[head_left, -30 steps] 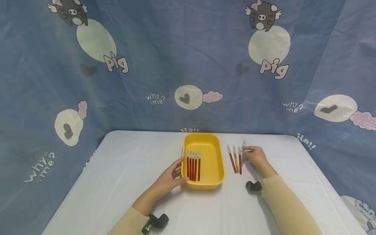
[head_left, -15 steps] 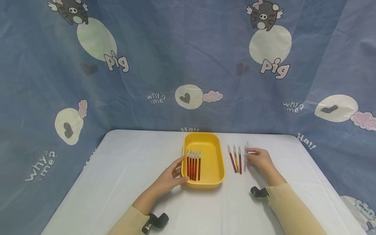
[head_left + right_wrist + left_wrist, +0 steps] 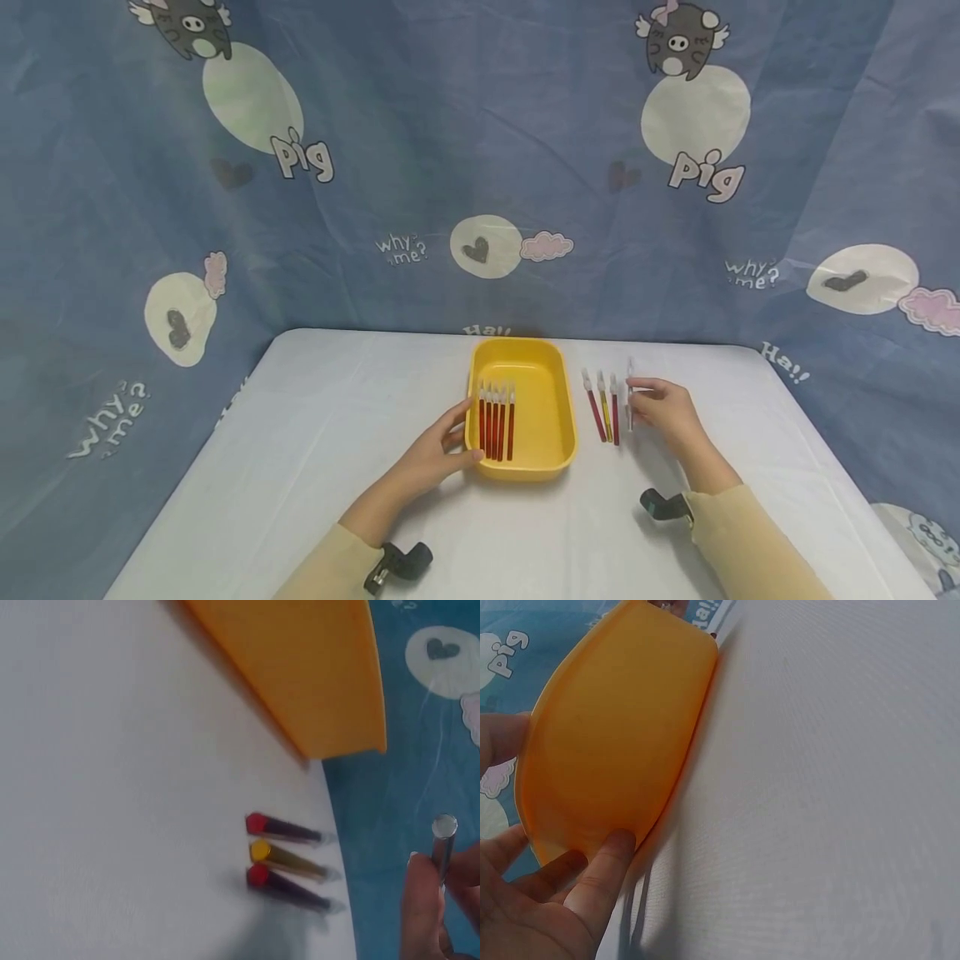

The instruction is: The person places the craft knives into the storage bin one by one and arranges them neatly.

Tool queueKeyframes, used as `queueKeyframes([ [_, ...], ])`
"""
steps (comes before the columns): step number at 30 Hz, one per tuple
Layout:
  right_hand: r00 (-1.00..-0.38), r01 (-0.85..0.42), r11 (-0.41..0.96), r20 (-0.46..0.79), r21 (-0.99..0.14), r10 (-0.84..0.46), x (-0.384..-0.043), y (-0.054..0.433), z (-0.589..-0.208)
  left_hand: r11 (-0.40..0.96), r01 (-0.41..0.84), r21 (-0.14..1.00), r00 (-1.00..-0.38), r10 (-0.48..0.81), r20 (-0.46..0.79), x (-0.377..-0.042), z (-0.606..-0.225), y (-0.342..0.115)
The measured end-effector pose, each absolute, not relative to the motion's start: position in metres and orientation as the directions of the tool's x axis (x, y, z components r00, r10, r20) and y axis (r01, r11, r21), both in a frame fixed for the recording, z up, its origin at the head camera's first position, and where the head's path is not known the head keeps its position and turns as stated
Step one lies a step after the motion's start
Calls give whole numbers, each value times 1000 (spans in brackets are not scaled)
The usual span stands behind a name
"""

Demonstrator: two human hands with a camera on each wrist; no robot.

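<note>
Slim silver pen-like stick with a pale translucent tip [image 3: 445,832]: I have it in the right hand [image 3: 666,410], pinched between thumb and fingers, pale tip pointing away from me. Can't tell from my feeds whether its lower end touches the white cloth-covered worktop [image 3: 322,467].

Just left of it, three more slim sticks with pale translucent tips lie side by side: dark red stick [image 3: 597,417], yellow stick [image 3: 605,419], second dark red stick [image 3: 616,419]. They sit between the right hand and the tray, touching neither. Tips all face the far edge; the leftmost leans a bit.

Yellow rounded rectangular tray [image 3: 540,417], plastic by the look: I've got the left hand [image 3: 429,454] gripping its near left corner, thumb at the rim, fingers against the outer wall. Inside, five red sticks with pale tips [image 3: 495,427] in a row along the left side, tips away from me.

Behind the worktop: blue printed cloth [image 3: 405,150]. Beige sleeves [image 3: 750,533] on both arms.
</note>
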State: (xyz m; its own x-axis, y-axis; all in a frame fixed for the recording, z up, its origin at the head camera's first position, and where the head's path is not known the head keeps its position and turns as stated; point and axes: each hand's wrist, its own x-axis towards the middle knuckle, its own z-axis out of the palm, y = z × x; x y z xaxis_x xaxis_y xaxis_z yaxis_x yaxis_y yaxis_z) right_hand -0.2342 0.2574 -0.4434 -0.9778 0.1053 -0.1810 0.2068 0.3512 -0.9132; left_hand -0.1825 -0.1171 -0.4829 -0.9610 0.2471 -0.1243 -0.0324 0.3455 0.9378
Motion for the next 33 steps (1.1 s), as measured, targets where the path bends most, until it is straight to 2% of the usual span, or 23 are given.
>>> queueKeyframes([
  [8,-984,176,238,-167,-955,58,-226,245,-432,345,-26,938,-960,252,-120,-181,-482,-117],
  [19,-983,181,249,-178,-951,35,-223,211,-420,347,-33,937,-961,245,-125,-182,-483,-116],
  [33,-984,176,187,-179,-966,2,-225,174,-420,345,-27,938,-961,249,-119,-180,-480,-115],
])
